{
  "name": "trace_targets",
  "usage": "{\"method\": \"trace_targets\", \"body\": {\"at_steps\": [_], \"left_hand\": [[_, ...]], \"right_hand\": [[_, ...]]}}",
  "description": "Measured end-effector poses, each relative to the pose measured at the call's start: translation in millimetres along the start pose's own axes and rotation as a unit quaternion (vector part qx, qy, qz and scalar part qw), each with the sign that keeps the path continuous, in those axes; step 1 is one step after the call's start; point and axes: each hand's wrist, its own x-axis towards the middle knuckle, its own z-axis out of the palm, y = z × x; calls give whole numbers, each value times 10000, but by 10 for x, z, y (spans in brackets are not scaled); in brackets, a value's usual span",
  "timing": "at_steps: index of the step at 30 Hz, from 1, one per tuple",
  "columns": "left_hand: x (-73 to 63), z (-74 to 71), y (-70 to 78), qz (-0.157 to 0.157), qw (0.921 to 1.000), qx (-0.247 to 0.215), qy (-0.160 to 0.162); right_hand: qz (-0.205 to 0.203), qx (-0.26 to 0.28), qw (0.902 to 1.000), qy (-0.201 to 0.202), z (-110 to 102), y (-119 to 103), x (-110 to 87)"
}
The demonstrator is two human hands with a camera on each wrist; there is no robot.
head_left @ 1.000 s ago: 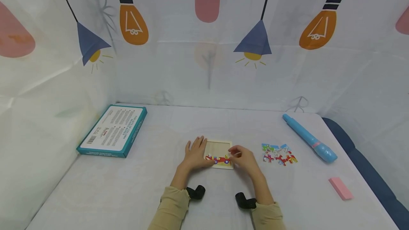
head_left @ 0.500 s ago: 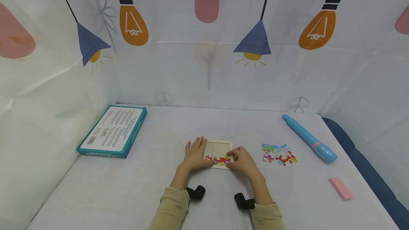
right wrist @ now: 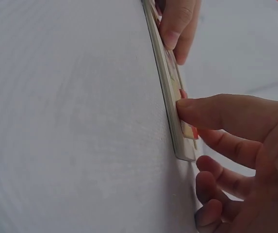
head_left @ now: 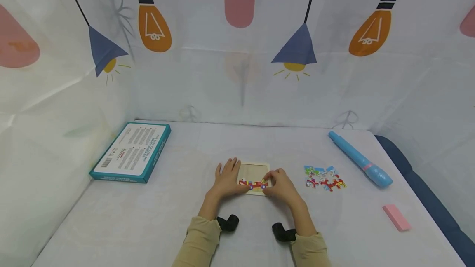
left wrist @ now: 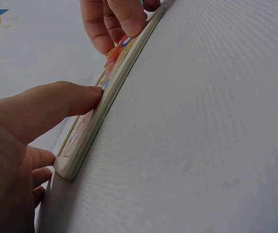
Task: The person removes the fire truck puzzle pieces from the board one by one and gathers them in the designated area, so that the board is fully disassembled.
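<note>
A small wooden puzzle tray lies on the white table. Along its near side sits a strip of pieces with a red vehicle picture; the far part is bare wood. My left hand lies spread at the tray's left side, thumb pressing on the pieces near the front rim. At the right end, my right hand pinches a red and yellow puzzle piece between thumb and index finger. In the right wrist view that piece stands slightly raised and tilted above the rim, the other fingers loosely curled beside the tray.
Several loose puzzle pieces lie to the right of the tray. Beyond them are a light blue flashlight-shaped object and a pink block. A teal-edged flat box lies at the back left, and a patterned curtain hangs behind.
My right hand has moved slightly left, bringing the piece from the tray's right edge onto the right end of the strip. My left hand has stayed put.
</note>
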Motion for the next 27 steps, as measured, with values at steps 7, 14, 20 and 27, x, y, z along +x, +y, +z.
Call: {"method": "trace_targets", "body": {"at_steps": [7, 14, 20, 27], "left_hand": [[11, 2, 1, -19, 10000, 36, -23], [5, 0, 3, 11, 10000, 19, -11], [-7, 0, 2, 28, 10000, -37, -23], [-18, -23, 14, 41, 9999, -143, 15]], "right_hand": [[-285, 409, 9987, -70, -5, -11, 2], [-265, 932, 9952, -164, -34, -9, -31], [36, 1231, 9924, -45, -156, 51, -59], [398, 1254, 9913, 66, -368, 182, -116]]}}
